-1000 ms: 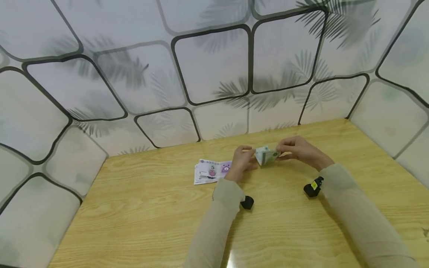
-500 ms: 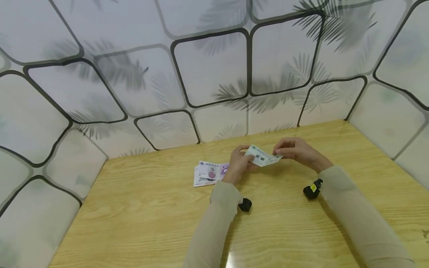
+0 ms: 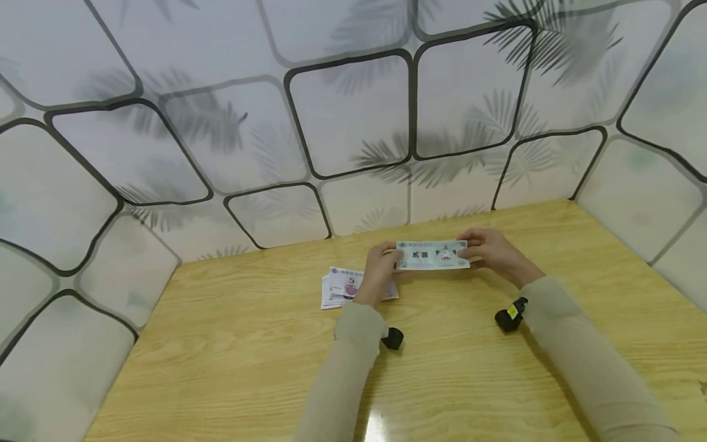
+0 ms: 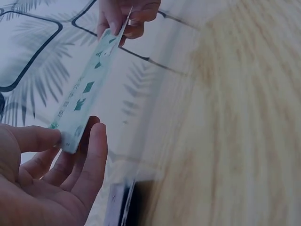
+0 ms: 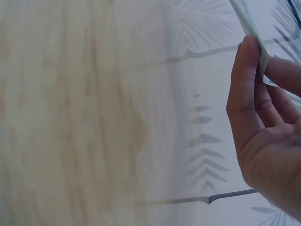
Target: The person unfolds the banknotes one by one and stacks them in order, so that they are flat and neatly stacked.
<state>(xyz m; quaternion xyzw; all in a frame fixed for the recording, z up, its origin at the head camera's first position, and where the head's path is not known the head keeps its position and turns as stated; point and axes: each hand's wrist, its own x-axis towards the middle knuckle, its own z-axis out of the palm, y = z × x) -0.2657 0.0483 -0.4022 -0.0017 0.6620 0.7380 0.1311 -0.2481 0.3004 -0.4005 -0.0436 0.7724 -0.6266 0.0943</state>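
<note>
A pale green play banknote (image 3: 431, 255), printed with a 2 and a small cartoon animal face, is stretched flat between both hands above the table. My left hand (image 3: 379, 270) pinches its left end; in the left wrist view the thumb lies on the printed face and the fingers (image 4: 96, 150) are behind. The right hand (image 3: 497, 255) pinches the other end between thumb and fingers, as the right wrist view shows at the note's edge (image 5: 261, 61). Beside and partly behind the left hand lies a pile of purple-and-white play banknotes (image 3: 339, 288), the top one marked 5.
The wooden table (image 3: 232, 356) meets a wall (image 3: 353, 123) patterned with dark outlines and grey leaves along its back and sides. A small black device (image 3: 393, 338) sits at the left wrist, and another black device (image 3: 510, 315) at the right.
The green note was folded or bent between the hands a second ago. It has since been opened out flat with its printed face showing, and the left hand has moved slightly left.
</note>
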